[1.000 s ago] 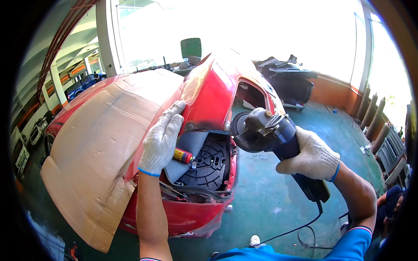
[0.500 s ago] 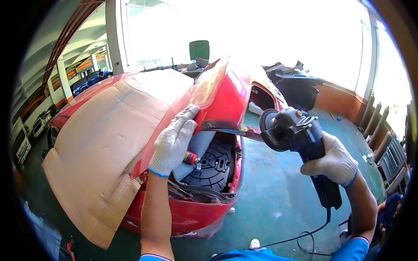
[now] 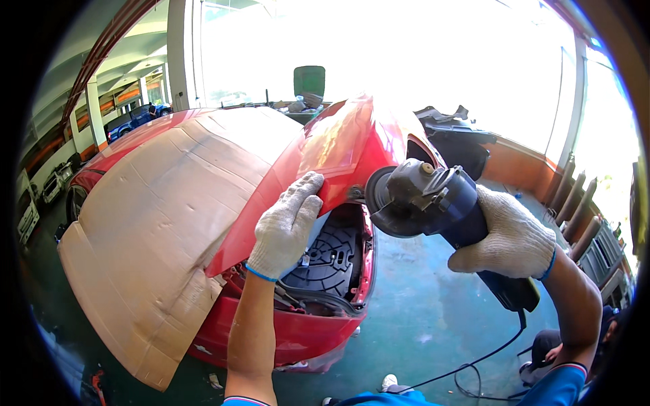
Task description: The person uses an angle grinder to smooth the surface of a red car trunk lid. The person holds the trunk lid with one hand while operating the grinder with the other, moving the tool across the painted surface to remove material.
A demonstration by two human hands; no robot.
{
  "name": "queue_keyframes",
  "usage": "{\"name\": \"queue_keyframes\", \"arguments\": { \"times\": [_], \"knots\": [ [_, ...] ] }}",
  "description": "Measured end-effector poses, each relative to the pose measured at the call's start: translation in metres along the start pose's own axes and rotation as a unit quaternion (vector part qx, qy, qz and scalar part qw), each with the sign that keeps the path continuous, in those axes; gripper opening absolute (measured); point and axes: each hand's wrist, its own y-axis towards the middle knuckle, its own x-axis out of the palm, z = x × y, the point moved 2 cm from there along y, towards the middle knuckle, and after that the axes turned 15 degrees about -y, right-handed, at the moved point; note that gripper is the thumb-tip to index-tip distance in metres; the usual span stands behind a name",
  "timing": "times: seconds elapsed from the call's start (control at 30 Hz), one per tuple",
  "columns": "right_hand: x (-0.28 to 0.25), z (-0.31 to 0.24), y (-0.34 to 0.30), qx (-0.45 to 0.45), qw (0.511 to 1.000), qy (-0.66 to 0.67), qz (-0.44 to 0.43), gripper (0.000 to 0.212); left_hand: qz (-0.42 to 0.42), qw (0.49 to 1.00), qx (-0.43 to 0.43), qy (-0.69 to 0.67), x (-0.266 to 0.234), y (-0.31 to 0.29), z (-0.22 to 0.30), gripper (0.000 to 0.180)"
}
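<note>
My right hand (image 3: 506, 233), in a white knit glove, is wrapped round the dark body of an angle grinder (image 3: 433, 197). Its disc (image 3: 381, 193) is at the lower right edge of a red car body panel (image 3: 338, 152); whether they touch, I cannot tell. The glove on my left hand (image 3: 288, 227) is white too; that hand rests on the panel's near side, fingers stretched out along it. Beneath the panel is the open rear compartment (image 3: 328, 257) of a red car (image 3: 291, 331), with a black round-patterned liner.
Brown cardboard (image 3: 169, 203) covers the car's left part. A power cord (image 3: 481, 358) trails from the grinder to the green floor (image 3: 420, 304). Black parts (image 3: 453, 135) are piled at the back right. A seated person (image 3: 545, 352) is at the lower right.
The grinder has moved left and nearer the panel's lower edge. My left hand has shifted slightly right along the panel. The red-yellow can near it is hidden now.
</note>
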Motion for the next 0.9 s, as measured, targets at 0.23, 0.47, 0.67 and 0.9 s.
{"name": "queue_keyframes", "arguments": {
  "times": [0.23,0.47,0.67,0.9],
  "knots": [
    [0.000,-0.019,0.007,0.027,0.998,-0.047,-0.025,0.067,0.008,0.999,0.023,0.021,0.000,0.000,0.002,0.040],
    [-0.006,-0.016,0.002,0.045,0.998,-0.037,-0.005,0.064,0.016,0.999,0.025,0.023,0.000,-0.002,-0.001,0.039],
    [-0.003,-0.022,0.006,0.049,0.998,-0.031,-0.019,0.066,0.022,0.999,0.023,0.036,-0.003,-0.003,0.000,0.039],
    [0.001,-0.005,0.003,0.041,0.997,-0.063,0.017,0.071,0.019,0.999,0.027,0.029,0.000,-0.003,0.002,0.039]
  ]
}}
